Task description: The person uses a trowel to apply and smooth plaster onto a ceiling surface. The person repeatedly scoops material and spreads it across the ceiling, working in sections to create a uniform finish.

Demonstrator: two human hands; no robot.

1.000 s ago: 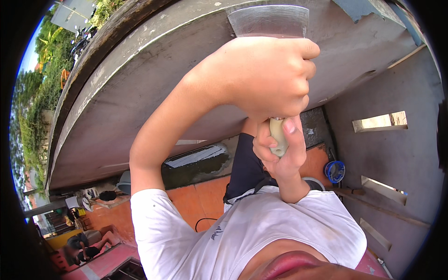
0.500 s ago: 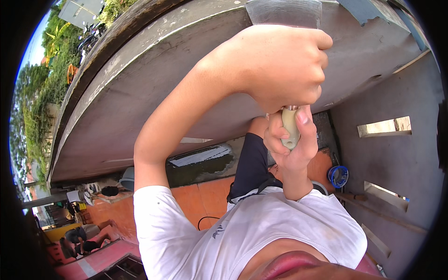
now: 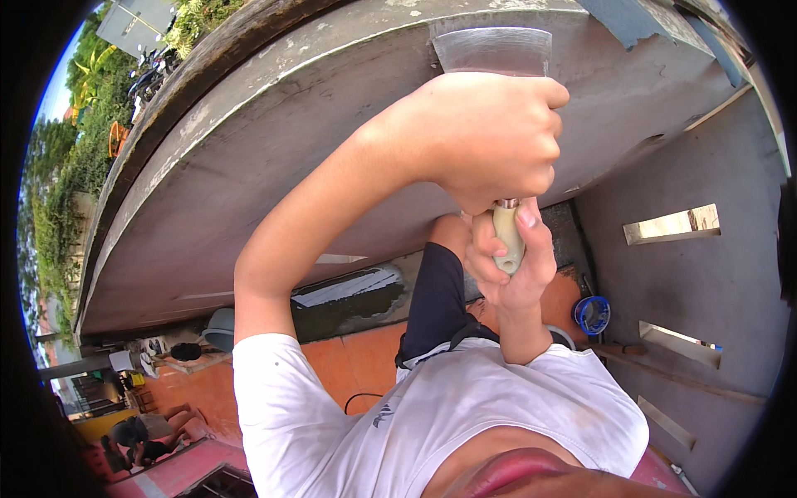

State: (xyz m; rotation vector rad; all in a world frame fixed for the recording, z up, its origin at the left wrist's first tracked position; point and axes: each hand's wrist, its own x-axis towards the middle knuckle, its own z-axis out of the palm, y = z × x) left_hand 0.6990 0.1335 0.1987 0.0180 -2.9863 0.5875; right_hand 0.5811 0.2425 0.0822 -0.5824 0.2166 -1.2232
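Both my hands grip a wide-bladed metal scraper [image 3: 491, 50] pressed flat against a grey concrete surface [image 3: 274, 149]. My left hand [image 3: 490, 133] is a closed fist around the tool just below the blade, and it hides the neck. Beneath it, my right hand [image 3: 508, 278] wraps the cream handle end [image 3: 508, 239], thumb along its side. My left forearm runs up from my white T-shirt [image 3: 432, 415] at the lower middle.
A blue bucket [image 3: 593, 314] stands on the orange tiled floor [image 3: 357, 357] near a grey wall with narrow slots [image 3: 672, 224]. A dark cable [image 3: 361, 400] lies on the tiles. Another person crouches at the lower left [image 3: 137, 436]. Trees line the left rim.
The scraper slid up toward the frame's top edge, then came back down a little. Both hands kept their grip and shifted slightly to the right.
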